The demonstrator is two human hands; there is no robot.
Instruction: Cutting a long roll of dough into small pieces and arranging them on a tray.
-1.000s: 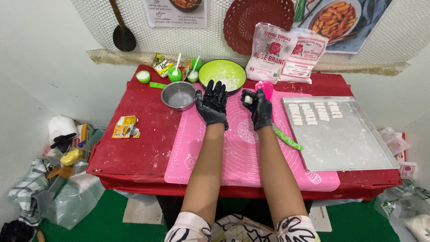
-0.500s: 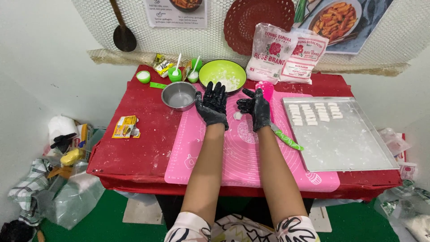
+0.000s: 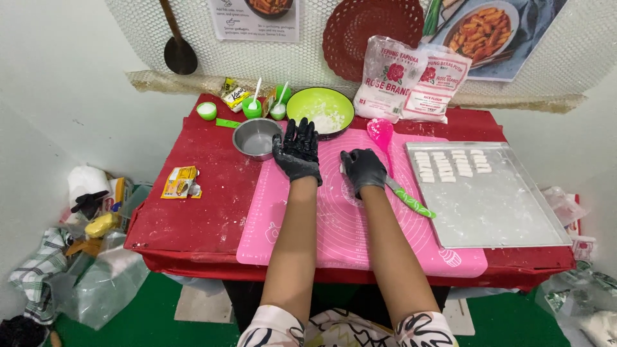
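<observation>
A small white dough piece [image 3: 341,168] is pinched in the black-gloved right hand [image 3: 362,169] over the floured pink silicone mat [image 3: 347,225], while the left hand [image 3: 297,150] is held flat and spread, its grip wide and empty, beside the steel bowl [image 3: 256,138] on the bench [image 3: 193,212].

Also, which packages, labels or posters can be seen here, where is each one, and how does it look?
Two flour bags: back of the table against the wall, white plastic, red print.
Yellow sachet: on the red cloth left of the pink mat, flat, torn.
Small yellow packet: back left, near the green cups.
Paper sheet: on the wall, white with a food photo.
Food poster: wall, upper right, blue ground.
</observation>
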